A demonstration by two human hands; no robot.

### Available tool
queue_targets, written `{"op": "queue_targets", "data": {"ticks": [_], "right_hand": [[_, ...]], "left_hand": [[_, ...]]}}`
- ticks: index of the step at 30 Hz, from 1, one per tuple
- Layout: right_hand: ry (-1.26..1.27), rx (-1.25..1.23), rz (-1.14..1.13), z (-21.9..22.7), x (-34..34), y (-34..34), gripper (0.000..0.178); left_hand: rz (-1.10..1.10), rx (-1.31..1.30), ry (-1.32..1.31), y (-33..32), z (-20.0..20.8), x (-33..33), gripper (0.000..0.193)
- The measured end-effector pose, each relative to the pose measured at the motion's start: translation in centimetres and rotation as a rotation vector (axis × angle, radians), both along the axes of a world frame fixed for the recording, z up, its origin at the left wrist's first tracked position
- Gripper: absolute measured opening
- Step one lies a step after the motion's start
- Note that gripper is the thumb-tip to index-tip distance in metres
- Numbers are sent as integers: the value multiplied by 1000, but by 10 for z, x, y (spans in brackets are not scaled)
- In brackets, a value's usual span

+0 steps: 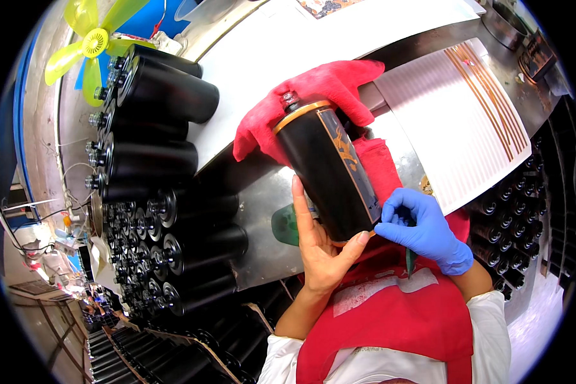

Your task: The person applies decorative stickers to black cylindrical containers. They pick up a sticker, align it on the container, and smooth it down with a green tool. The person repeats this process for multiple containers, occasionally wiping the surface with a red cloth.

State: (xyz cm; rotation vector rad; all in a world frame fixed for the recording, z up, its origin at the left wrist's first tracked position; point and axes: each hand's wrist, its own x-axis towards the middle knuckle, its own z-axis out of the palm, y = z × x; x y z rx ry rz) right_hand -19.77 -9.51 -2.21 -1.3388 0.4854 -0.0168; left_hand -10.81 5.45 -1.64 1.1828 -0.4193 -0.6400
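The black bottle (323, 176) slants across the middle, blocking any straight path between the left hand (323, 256) and the gloved right hand (422, 230). Left of it, a lane of metal tabletop (257, 200) runs toward the stacked black bottles (163, 157), whose bulk walls off that side; a green container (285, 225) narrows the lane beside the left hand. Bunched red cloth (262, 131) crowds the bottle's neck. Beyond, the flat white sheet (249, 70) offers broad passage. Rightward, the low striped sheet (429, 121) leaves room overhead. The red apron (390, 317) hems the near side.
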Motion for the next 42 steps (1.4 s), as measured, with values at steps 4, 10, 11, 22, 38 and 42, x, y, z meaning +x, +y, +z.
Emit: {"op": "queue_targets", "data": {"ticks": [4, 10, 11, 22, 38, 42], "right_hand": [[-3, -1, 14, -4, 0, -3, 11], [-6, 520, -455, -32, -9, -52, 20], [22, 583, -473, -31, -12, -58, 23], [-111, 17, -367, 24, -24, -3, 33], [-177, -549, -43, 27, -24, 23, 31], [-49, -375, -110, 11, -27, 12, 32]], "left_hand": [[59, -52, 52, -4, 3, 0, 103], [41, 56, 13, -7, 9, -2, 104], [47, 78, -9, -8, 10, -2, 104], [-26, 389, -467, -6, -5, -5, 124], [-7, 626, -1137, -3, -4, 9, 88], [9, 405, -546, 31, -39, 1, 94]]}}
